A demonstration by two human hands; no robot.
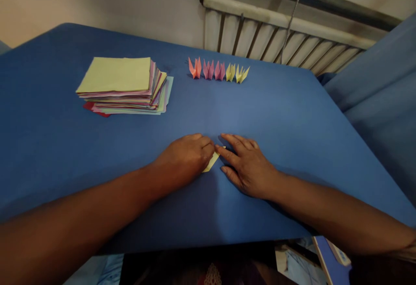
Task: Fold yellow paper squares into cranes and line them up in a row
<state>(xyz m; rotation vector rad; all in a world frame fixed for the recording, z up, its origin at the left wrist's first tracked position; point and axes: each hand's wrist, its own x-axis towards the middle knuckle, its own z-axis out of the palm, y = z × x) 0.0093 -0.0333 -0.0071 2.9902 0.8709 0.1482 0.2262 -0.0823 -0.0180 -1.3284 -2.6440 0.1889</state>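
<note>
Blue and smooth, a tabletop runs beneath two bare forearms angled inward from either side. Between the person's hands, toward the near edge, lies a small folded piece of pale yellow paper, crisp-edged and partly hidden. The left hand curls over its left side, knuckles up; its fingertips are out of sight, so whether it pinches the paper cannot be told. The right hand lies palm down, fingers spread and grasping nothing, its index fingertip at the paper's upper end. Beyond, to the left, rises a thick, uneven-edged paper stack topped by a yellow sheet. To its right, five sharply peaked origami pieces stand in a row: one coral, two pinkish purple, two yellow. Behind the table, a ribbed radiator lines the wall.
</note>
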